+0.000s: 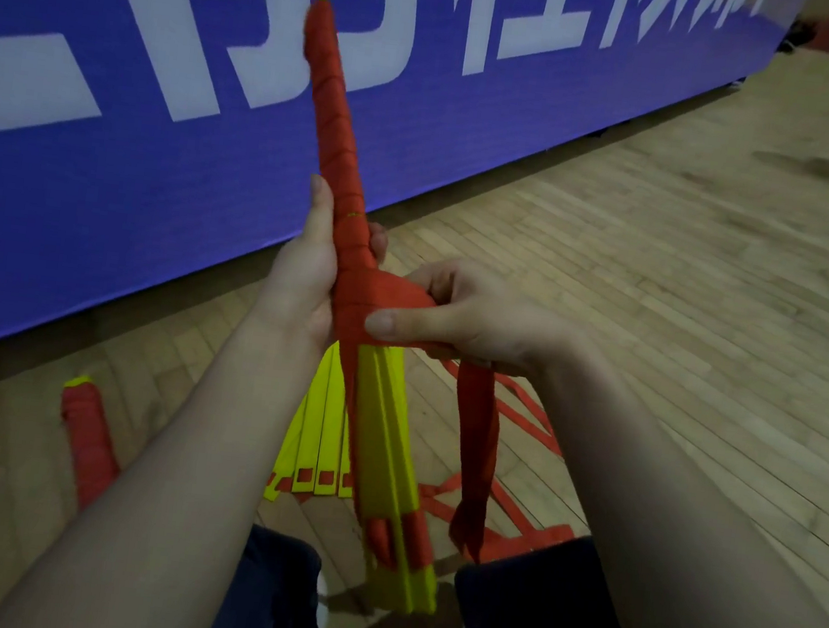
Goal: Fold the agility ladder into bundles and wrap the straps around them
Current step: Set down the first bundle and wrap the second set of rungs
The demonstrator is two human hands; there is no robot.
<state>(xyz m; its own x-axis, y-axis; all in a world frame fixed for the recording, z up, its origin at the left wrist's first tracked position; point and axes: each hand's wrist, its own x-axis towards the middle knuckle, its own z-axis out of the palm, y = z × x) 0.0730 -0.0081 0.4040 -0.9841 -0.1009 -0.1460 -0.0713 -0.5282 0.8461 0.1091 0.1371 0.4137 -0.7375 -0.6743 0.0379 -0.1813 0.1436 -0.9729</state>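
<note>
A bundle of yellow ladder rungs (389,445) stands tilted in front of me, its upper half wound tightly in red strap (337,114). My left hand (311,271) grips the wrapped part from the left, thumb lying up along it. My right hand (459,313) pinches the red strap where it comes off the bundle, thumb pressed on the wrap. The loose strap tail (476,455) hangs down from that hand. More yellow rungs (317,442) lie fanned on the floor behind the bundle.
A second bundle wrapped in red (86,436) lies on the wooden floor at the left. Loose red straps (528,430) trail over the floor at the right. A blue banner with white letters (108,175) stands close ahead. My dark trouser legs (537,622) fill the bottom.
</note>
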